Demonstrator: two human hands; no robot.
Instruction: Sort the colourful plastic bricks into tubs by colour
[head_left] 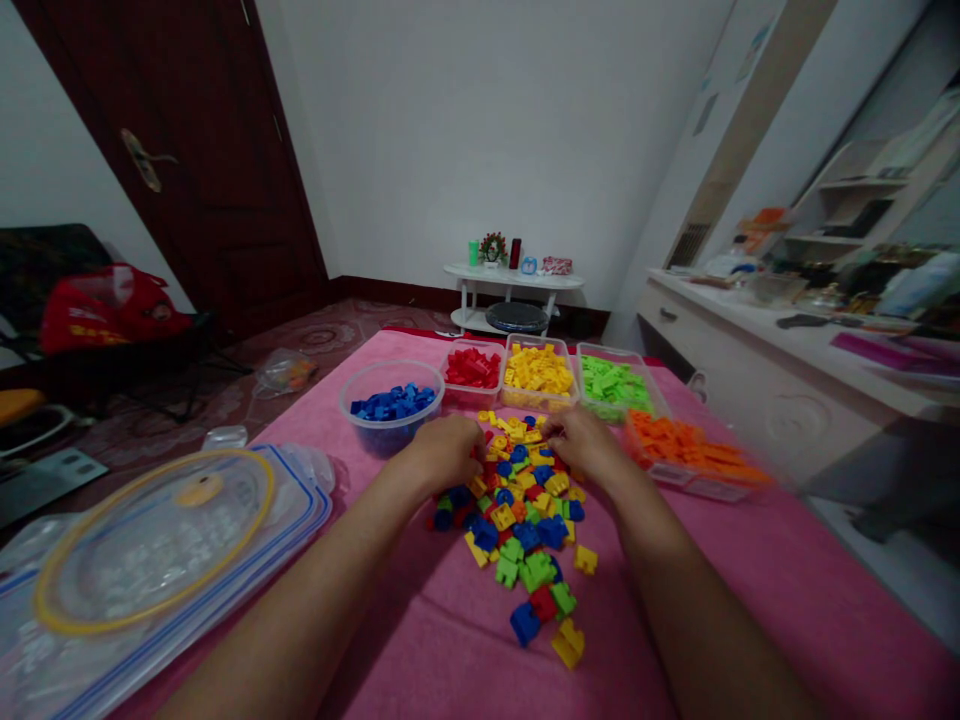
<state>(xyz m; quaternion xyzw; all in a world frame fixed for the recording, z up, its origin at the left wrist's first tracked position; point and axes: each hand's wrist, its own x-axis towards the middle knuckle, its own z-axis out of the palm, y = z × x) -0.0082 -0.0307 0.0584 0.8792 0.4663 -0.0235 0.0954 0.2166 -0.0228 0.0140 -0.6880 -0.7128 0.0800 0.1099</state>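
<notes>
I see the pile (pixel 525 520) of mixed bricks on the pink cloth (pixel 750 580); all positions below are given from this pile.

1. Near end of the pile: a yellow brick (pixel 568 643) lies at the tip, just beside a blue brick (pixel 524 622).
2. Left of the pile, well apart: stacked clear lids (pixel 150 540), the top one round with a yellow rim.
3. Far end of the pile: my left hand (pixel 446 450) rests on its left edge and my right hand (pixel 585 445) on its right edge. The hands are apart, with bricks between them. Both are curled with the fingers down among the bricks. I cannot tell whether either hand grips a brick.
4. Beyond the pile, left: a round bowl (pixel 390 405) of blue bricks, just past the left hand.
5. Beyond the pile, in a row: red tub (pixel 472 370), yellow tub (pixel 538 375), green tub (pixel 615 385).
6. Right of the pile: orange tub (pixel 690 450), just beside the right hand.
</notes>
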